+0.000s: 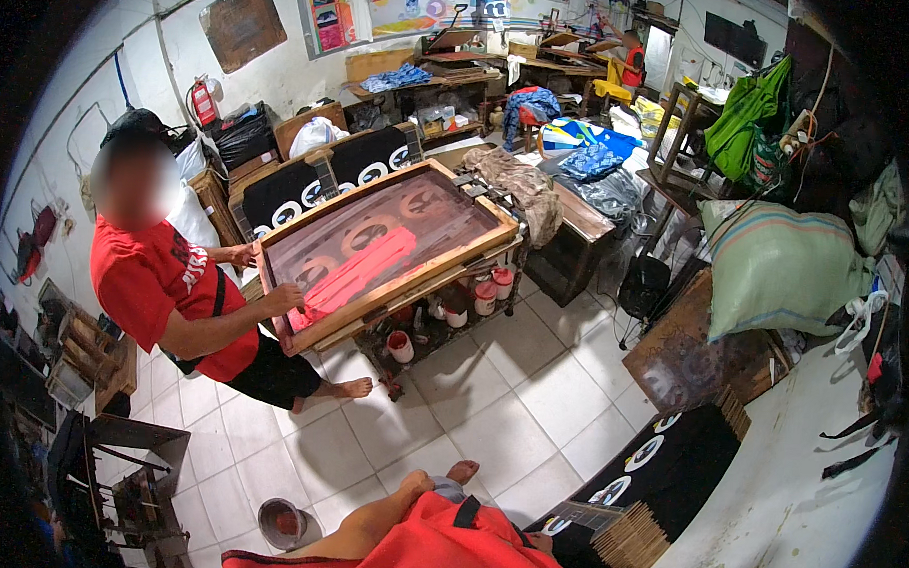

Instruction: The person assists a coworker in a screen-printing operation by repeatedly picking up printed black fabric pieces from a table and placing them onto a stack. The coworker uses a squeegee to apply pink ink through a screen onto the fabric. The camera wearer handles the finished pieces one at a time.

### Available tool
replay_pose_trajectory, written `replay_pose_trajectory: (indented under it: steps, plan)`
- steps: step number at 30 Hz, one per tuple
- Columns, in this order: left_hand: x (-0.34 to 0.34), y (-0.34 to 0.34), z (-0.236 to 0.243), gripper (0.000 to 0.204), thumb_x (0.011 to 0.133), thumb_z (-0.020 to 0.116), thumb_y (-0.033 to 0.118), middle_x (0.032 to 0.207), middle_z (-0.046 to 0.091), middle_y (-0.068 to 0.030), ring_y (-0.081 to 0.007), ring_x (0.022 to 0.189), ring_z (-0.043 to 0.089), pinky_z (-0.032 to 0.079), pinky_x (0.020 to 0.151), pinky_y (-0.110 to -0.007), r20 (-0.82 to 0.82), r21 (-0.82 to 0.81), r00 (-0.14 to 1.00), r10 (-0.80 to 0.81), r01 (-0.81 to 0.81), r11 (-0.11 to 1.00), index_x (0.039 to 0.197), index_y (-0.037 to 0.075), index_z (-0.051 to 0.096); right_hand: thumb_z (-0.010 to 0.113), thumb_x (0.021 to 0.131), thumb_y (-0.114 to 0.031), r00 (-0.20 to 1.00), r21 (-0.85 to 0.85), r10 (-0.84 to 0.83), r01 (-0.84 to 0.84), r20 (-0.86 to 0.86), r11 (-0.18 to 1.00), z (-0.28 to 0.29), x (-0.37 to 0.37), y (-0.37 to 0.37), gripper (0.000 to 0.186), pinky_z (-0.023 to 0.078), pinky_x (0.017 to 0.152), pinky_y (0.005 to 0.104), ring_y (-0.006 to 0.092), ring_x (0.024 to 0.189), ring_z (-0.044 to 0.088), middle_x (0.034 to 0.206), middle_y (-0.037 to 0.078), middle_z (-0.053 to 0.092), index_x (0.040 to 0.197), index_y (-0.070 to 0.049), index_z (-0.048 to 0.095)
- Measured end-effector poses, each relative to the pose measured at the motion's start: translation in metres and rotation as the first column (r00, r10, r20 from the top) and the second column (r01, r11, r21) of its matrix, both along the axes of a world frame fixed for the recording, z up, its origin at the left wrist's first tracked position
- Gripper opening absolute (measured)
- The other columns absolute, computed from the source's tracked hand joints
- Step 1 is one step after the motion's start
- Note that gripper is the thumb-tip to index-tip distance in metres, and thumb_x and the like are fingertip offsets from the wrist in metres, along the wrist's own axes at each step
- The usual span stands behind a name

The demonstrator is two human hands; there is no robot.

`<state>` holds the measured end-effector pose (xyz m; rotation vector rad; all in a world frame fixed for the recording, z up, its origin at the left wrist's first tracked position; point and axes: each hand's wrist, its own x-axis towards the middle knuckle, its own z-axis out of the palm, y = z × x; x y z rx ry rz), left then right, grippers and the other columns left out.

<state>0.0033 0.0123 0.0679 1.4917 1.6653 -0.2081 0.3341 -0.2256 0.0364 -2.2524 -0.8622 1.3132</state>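
My red shirt (435, 549) fills the bottom edge. My left forearm comes out from it over the white tiled floor, and my left hand (418, 480) looks curled, with its fingers too small to make out. One bare foot (462, 472) shows just beyond it. My right hand is hidden behind the shirt. Across the floor a person in a red shirt (164, 284) holds the left end of a wooden screen-print frame (481, 240) with red ink on its mesh. The frame lies on a long print table.
Red and white ink pots (400, 345) stand on a shelf under the print table. A paint bucket (284, 523) sits on the floor at my left. At my right are black printed cloth (669, 462), a bundle of sticks (636, 541) and a green sack (785, 271).
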Motion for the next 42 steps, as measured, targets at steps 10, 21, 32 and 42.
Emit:
replay_pose_trajectory:
  steps: [10,21,32,42]
  plan:
    - [-0.001,0.005,-0.003,0.036,0.072,0.053,0.034,0.098,0.06,-0.0225,-0.0378,0.093,0.058,0.045,0.079,-0.043,-0.064,-0.017,0.991,-0.12,0.119,0.993,0.09,0.004,0.065,0.064,0.066,-0.039,0.982,-0.091,0.139,-0.128,0.126,0.988,-0.071,0.013,-0.012,0.037,0.05,0.069,0.0343,0.0258,0.076,0.065,0.081,0.012,0.067,0.087,-0.009,0.069]
    - [0.003,0.004,0.03,0.038,0.07,0.053,0.031,0.101,0.06,-0.0225,-0.0366,0.097,0.057,0.046,0.082,-0.04,-0.033,-0.052,0.997,-0.073,0.071,0.996,0.094,0.003,0.065,0.057,0.069,-0.038,0.968,-0.122,0.133,-0.109,0.211,0.987,-0.129,0.002,-0.011,0.034,0.05,0.074,0.037,0.0284,0.076,0.065,0.083,0.011,0.067,0.088,-0.011,0.069]
    - [-0.018,0.004,-0.067,0.032,0.07,0.056,0.029,0.091,0.063,-0.0213,-0.0345,0.088,0.061,0.047,0.074,-0.041,-0.011,0.082,0.952,-0.306,0.306,0.948,0.086,0.003,0.067,0.062,0.067,-0.047,0.972,0.021,0.185,-0.19,0.144,0.982,-0.046,0.007,-0.01,0.04,0.05,0.071,0.0331,0.0244,0.08,0.064,0.089,0.009,0.067,0.091,-0.016,0.069]
    - [-0.01,-0.006,0.013,0.033,0.069,0.055,0.028,0.093,0.062,-0.0231,-0.0356,0.09,0.06,0.046,0.077,-0.043,0.042,-0.002,0.999,0.021,-0.021,1.0,0.088,0.003,0.065,0.069,0.069,-0.044,0.999,0.064,0.051,-0.051,0.012,0.997,-0.022,0.001,-0.008,0.038,0.05,0.063,0.0309,0.0191,0.068,0.065,0.074,0.011,0.067,0.087,-0.011,0.07]
